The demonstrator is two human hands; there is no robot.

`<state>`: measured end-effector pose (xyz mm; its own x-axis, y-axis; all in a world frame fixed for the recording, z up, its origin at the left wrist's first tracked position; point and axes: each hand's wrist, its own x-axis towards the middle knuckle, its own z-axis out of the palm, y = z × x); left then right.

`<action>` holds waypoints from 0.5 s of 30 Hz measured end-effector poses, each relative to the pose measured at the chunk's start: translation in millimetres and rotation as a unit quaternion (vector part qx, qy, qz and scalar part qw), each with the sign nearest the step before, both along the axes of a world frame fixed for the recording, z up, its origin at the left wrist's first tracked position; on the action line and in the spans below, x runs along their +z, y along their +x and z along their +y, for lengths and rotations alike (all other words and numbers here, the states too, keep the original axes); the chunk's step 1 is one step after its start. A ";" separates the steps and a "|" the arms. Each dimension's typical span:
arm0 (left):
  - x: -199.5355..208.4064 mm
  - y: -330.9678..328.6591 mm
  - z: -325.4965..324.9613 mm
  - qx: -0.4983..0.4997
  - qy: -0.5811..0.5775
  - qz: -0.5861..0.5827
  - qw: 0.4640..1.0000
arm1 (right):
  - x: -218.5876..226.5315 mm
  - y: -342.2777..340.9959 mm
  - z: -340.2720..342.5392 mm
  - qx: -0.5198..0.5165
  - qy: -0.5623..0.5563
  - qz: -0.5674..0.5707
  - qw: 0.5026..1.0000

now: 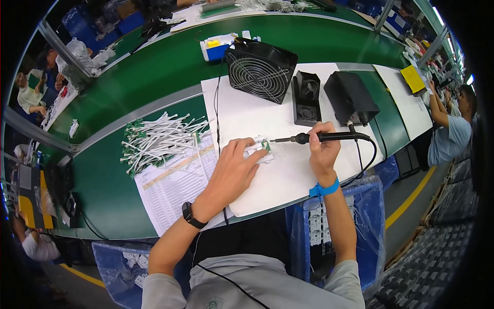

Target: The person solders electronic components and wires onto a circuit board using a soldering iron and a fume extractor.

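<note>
My right hand (324, 152) grips a black soldering iron (334, 136) like a pen. Its metal tip points left, close to a small green circuit board (266, 145) on a white part (253, 150); whether they touch I cannot tell. With thumb and fingers my left hand (231, 167) steadies this white part on a white work sheet (288, 180). Left of that hand lies a heap of white cables (159, 139) with green boards at their ends, partly over a printed paper sheet (175, 188). A blue wrist strap circles my right wrist, a black band my left.
Beyond my hands stand a black fan (262, 72), a black tray-like holder (307, 98) and a black box (351, 98) with the iron's cord. Farther off runs a green belt (170, 54). Blue-lined bins (370, 226) sit below the table edge. A co-worker (450, 129) sits at right.
</note>
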<state>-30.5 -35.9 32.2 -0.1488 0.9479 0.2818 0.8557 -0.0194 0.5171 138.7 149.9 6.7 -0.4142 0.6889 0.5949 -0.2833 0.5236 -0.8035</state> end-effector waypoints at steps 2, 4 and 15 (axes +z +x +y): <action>1.0 -0.3 0.2 0.003 0.007 0.016 1.000 | -0.3 -1.2 -0.2 0.005 0.010 -0.019 1.000; -0.9 -0.4 0.8 0.003 0.010 0.016 1.000 | -0.3 -1.0 0.4 0.005 0.011 -0.027 1.000; -3.0 -1.0 2.6 0.002 0.012 0.006 1.000 | -0.9 -0.4 0.7 0.023 0.031 -0.057 0.998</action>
